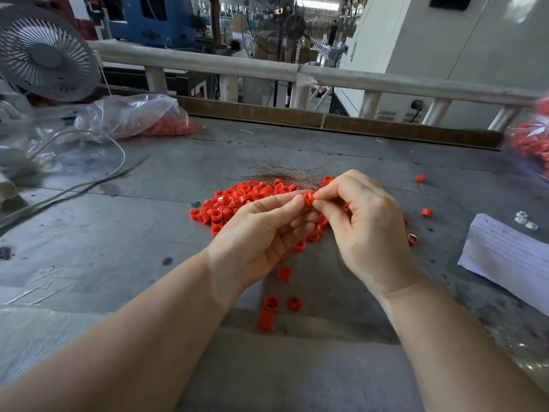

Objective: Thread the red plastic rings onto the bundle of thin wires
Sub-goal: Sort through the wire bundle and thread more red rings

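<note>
Centrally, both hands' fingers (322, 205) pinching red ring (309, 198), ring pile (237, 200) beneath, wires (285, 173) behind.

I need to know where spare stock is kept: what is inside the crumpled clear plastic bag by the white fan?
The crumpled clear plastic bag holds red plastic rings, bunched at its right end. The wrinkled film blurs them, so their number and anything beneath stay hidden.

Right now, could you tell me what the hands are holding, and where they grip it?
Both hands pinch one red ring by its outer wall, left hand and right hand.
</note>
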`<action>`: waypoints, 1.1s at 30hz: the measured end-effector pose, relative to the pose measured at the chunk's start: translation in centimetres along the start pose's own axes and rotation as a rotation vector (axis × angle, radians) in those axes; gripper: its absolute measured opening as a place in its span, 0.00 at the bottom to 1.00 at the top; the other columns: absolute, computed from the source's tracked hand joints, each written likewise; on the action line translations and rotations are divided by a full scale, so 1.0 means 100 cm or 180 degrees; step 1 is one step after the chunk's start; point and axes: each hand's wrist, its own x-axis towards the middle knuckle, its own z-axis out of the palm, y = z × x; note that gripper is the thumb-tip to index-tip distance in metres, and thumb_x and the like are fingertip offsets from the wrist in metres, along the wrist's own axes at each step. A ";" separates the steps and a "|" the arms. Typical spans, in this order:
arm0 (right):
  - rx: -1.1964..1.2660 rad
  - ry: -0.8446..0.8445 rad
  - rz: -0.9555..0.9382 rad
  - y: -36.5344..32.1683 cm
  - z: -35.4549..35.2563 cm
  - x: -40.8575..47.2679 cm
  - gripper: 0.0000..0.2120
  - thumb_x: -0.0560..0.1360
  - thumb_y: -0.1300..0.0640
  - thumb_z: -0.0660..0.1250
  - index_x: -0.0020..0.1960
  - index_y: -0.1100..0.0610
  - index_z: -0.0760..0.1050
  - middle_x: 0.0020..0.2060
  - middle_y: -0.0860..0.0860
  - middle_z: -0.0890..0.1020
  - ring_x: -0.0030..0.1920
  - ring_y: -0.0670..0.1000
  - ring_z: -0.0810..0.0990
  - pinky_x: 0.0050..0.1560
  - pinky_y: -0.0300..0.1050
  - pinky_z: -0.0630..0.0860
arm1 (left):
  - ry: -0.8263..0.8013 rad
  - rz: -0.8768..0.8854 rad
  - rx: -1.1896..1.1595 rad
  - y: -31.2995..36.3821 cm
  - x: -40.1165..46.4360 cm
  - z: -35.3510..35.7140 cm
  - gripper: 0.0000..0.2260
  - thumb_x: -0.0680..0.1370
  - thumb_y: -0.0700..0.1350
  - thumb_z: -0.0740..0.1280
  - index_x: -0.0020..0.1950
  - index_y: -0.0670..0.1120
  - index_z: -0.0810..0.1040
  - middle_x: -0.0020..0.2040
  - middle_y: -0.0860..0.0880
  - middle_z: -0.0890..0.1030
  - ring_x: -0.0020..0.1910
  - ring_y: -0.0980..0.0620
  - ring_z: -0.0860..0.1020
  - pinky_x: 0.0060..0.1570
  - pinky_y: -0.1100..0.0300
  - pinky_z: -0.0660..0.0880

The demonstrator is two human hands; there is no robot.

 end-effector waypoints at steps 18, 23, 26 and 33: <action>0.0133 -0.0130 -0.0172 0.003 -0.002 0.002 0.02 0.70 0.67 0.69 0.39 0.65 0.79 0.35 0.54 0.79 0.39 0.54 0.78 0.42 0.47 0.74 | 0.0104 0.0099 0.0256 0.000 0.000 -0.001 0.09 0.69 0.38 0.66 0.47 0.39 0.80 0.34 0.46 0.82 0.31 0.56 0.80 0.37 0.65 0.80; 0.0211 -0.0154 -0.0180 0.002 -0.001 0.002 0.02 0.70 0.68 0.69 0.40 0.65 0.80 0.35 0.54 0.80 0.39 0.53 0.78 0.44 0.42 0.73 | 0.0083 0.0132 0.0256 0.002 0.000 -0.001 0.06 0.72 0.36 0.65 0.45 0.39 0.80 0.32 0.47 0.82 0.31 0.56 0.80 0.36 0.66 0.79; 0.0227 -0.0140 -0.0177 0.001 -0.001 0.002 0.02 0.70 0.68 0.69 0.40 0.66 0.80 0.35 0.55 0.80 0.39 0.53 0.78 0.44 0.43 0.73 | 0.0084 0.0157 0.0293 0.002 -0.001 -0.002 0.05 0.72 0.36 0.65 0.44 0.39 0.80 0.32 0.47 0.82 0.30 0.56 0.80 0.37 0.66 0.79; 0.0151 -0.0074 -0.0162 -0.001 0.000 0.002 0.02 0.69 0.69 0.69 0.38 0.66 0.79 0.35 0.55 0.79 0.39 0.53 0.77 0.43 0.40 0.72 | 0.0124 0.0249 0.0400 0.001 0.000 -0.002 0.06 0.73 0.35 0.64 0.44 0.39 0.80 0.32 0.47 0.82 0.31 0.56 0.81 0.35 0.66 0.79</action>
